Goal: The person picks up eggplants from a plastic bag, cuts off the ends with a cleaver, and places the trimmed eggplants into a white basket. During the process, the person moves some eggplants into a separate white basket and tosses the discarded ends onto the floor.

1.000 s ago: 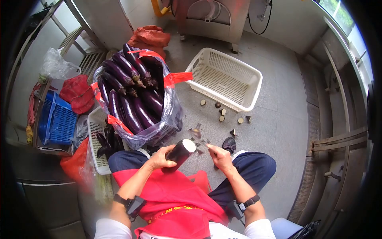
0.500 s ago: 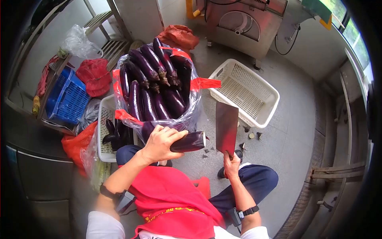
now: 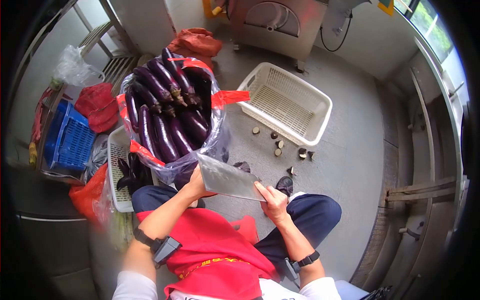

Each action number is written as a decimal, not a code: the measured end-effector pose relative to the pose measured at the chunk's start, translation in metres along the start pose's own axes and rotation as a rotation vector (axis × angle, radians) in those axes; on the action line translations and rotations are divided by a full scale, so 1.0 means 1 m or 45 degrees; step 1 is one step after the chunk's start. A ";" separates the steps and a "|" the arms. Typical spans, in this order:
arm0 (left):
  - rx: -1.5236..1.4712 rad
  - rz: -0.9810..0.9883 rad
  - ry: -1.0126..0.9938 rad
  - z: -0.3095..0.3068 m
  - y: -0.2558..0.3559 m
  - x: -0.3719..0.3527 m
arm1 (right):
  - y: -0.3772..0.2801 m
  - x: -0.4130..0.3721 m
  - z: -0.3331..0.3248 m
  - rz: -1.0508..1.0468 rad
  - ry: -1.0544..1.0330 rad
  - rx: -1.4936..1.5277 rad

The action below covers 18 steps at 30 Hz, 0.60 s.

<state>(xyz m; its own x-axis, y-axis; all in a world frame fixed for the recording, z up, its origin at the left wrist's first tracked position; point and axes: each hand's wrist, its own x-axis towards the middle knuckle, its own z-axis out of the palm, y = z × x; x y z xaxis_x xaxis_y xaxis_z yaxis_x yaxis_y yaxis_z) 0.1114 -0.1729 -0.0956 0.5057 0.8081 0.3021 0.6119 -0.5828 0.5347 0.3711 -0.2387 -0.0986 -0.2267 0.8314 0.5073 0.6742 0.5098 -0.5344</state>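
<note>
My right hand (image 3: 274,201) is closed round the handle end of a wide cleaver (image 3: 227,180), its thumb along the blade. The blade lies slanted across in front of my left hand (image 3: 198,183), hiding most of its fingers. My left hand grips an eggplant, largely covered by the blade, with a dark end (image 3: 242,166) showing above it. Just beyond, a plastic-lined container (image 3: 216,142) with red tape holds many whole purple eggplants (image 3: 162,132). Cut eggplant ends (image 3: 278,148) lie scattered on the floor.
A white slotted basket (image 3: 320,117) stands on the floor ahead. At left another white basket (image 3: 119,192) holds dark eggplants, near a blue crate (image 3: 72,135) and a red bag (image 3: 97,107). A metal machine (image 3: 270,25) is at the back.
The cleaver has swung from upright at the right to slanted across the eggplant by my left hand. The view has shifted, and more cut ends show on the floor.
</note>
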 end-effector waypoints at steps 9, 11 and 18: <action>0.173 0.119 -0.078 -0.004 0.011 0.015 | 0.010 -0.011 -0.008 0.029 -0.023 -0.049; 0.207 -0.080 -0.225 -0.015 0.032 0.023 | 0.013 -0.014 -0.007 0.093 -0.057 -0.070; 0.414 0.079 -0.209 -0.067 0.063 0.026 | 0.032 -0.026 0.006 0.706 0.008 0.330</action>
<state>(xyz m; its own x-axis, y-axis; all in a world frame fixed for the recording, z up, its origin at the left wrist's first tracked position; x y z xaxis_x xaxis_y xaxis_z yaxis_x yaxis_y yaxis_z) 0.1225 -0.1830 -0.0006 0.6225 0.7614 0.1810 0.7252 -0.6481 0.2323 0.3943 -0.2427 -0.1332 0.1141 0.9874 0.1098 0.4970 0.0390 -0.8669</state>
